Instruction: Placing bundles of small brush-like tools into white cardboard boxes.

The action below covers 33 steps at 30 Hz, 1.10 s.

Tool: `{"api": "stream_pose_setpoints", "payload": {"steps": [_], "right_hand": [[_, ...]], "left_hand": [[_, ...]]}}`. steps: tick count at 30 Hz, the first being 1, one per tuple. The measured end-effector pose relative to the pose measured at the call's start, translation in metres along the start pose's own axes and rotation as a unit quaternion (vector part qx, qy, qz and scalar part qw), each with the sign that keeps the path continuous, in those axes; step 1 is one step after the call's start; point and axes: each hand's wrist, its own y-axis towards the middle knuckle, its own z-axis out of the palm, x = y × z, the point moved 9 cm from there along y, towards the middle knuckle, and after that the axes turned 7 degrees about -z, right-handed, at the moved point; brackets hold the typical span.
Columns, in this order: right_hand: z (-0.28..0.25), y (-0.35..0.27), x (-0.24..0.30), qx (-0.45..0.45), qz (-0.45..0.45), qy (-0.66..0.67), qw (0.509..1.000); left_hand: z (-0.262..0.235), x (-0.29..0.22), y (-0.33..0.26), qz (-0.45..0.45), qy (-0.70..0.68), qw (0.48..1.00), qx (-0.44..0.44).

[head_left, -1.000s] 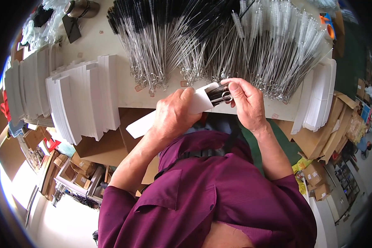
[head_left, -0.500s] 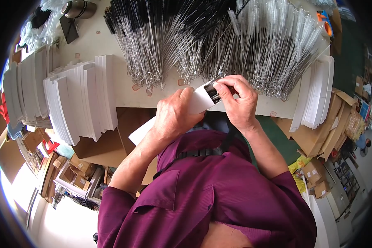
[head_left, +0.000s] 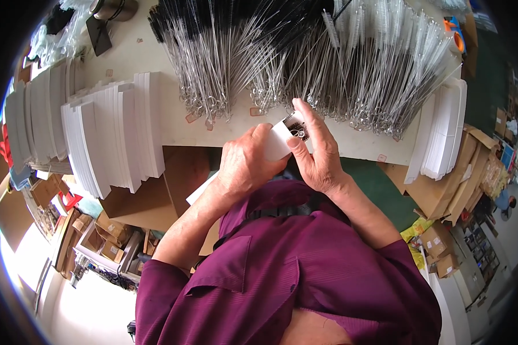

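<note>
My left hand (head_left: 247,158) is wrapped round a long, narrow white carton (head_left: 278,144), whose lower end sticks out past my left wrist. The carton tilts up to the right, with its end open toward my right hand (head_left: 319,155). Inside that mouth show dark bristles and wire loops of small brushes (head_left: 297,131). My right hand is at the opening, its fingers stretched out along the far side and the thumb apart from them by the near edge. Nothing shows between its fingers.
Across the table (head_left: 172,129) lie heaps of wire-handled brushes, black-bristled (head_left: 213,63) and white-bristled (head_left: 385,63). Flat white cartons stand stacked at left (head_left: 112,135) and right (head_left: 440,129). A metal flask (head_left: 115,8) and an orange-blue tape dispenser (head_left: 456,35) are farther back. Brown cardboard boxes (head_left: 138,201) sit below the table edge.
My right hand has loosened from its pinch at the carton's mouth, its fingers now straightened. The brushes sit deeper, with their wire loops showing at the opening.
</note>
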Motion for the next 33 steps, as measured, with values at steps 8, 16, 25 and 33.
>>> {"api": "stream_pose_setpoints", "payload": {"steps": [8,16,25,33], "right_hand": [[-0.01,-0.012,0.009,-0.027,-0.028,-0.083,0.996],[-0.006,-0.013,0.013,0.037,-0.017,-0.064,0.997],[0.005,-0.022,-0.005,0.102,0.109,0.12,0.982],[-0.001,-0.02,-0.002,0.045,0.092,0.072,0.992]], "left_hand": [[-0.002,0.007,-0.004,-0.048,-0.043,0.998,0.011],[0.003,0.011,-0.007,-0.033,-0.024,0.999,0.017],[0.006,0.014,-0.012,-0.036,-0.028,0.999,0.008],[0.004,0.013,-0.011,-0.03,-0.026,0.999,0.001]]}}
